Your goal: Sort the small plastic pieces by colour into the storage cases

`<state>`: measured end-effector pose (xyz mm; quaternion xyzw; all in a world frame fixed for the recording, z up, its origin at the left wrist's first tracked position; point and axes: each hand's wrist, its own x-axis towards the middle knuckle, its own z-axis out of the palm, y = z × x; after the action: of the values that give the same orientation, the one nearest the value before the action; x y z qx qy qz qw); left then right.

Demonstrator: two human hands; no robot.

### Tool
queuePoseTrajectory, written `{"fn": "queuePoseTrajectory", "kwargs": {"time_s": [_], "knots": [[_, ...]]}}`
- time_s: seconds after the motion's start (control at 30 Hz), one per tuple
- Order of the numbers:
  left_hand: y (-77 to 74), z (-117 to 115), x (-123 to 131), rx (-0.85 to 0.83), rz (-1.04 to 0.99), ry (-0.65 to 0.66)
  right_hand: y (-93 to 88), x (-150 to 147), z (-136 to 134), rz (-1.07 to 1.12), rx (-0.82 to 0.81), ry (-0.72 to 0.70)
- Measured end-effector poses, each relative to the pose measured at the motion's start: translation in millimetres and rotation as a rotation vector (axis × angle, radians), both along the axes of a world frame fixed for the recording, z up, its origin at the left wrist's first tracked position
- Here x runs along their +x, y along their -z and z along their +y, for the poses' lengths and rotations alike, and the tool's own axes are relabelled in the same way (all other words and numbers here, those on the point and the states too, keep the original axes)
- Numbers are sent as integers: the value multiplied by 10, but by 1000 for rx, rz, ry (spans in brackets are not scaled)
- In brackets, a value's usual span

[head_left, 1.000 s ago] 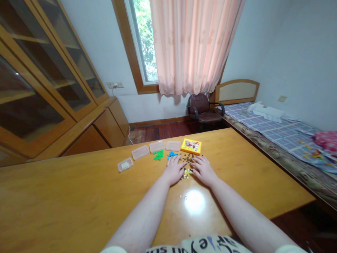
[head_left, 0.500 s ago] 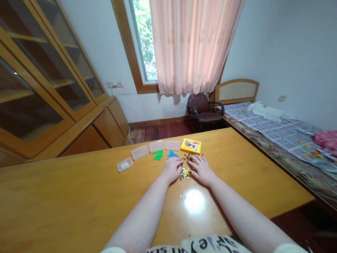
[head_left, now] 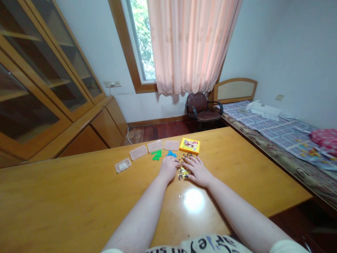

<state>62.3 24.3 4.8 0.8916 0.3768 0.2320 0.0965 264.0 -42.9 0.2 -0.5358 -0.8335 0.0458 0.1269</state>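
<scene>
Plastic containers (head_left: pixel 138 152) lie left of a box (head_left: pixel 189 146).

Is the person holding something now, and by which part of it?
No hold shows: the left hand and the right hand lie palm-down on the wooden table, either side of small coloured pieces.

Wooden table (head_left: pixel 65 186) carries four clear plastic boxes (head_left: pixel 138 152) in a row, a yellow box (head_left: pixel 189 146), loose green pieces (head_left: pixel 157 155), blue pieces (head_left: pixel 171 154), brown and yellow pieces (head_left: pixel 183 172).

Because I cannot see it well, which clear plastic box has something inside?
The leftmost clear plastic box holds a white piece; the other three look empty.
</scene>
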Motion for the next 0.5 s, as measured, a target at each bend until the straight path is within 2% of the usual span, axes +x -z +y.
{"fn": "queuePoseTrajectory", "kwargs": {"time_s": [0.13, 0.33, 0.5], "knots": [[27, 7, 4, -19, 28, -44, 2, 7, 6, 1, -10, 25], [71, -13, 40, -60, 67, -42, -4, 85, -13, 120, 81, 11], [68, -14, 46, -46, 29, -75, 27, 36, 17, -1, 36, 77]]}}
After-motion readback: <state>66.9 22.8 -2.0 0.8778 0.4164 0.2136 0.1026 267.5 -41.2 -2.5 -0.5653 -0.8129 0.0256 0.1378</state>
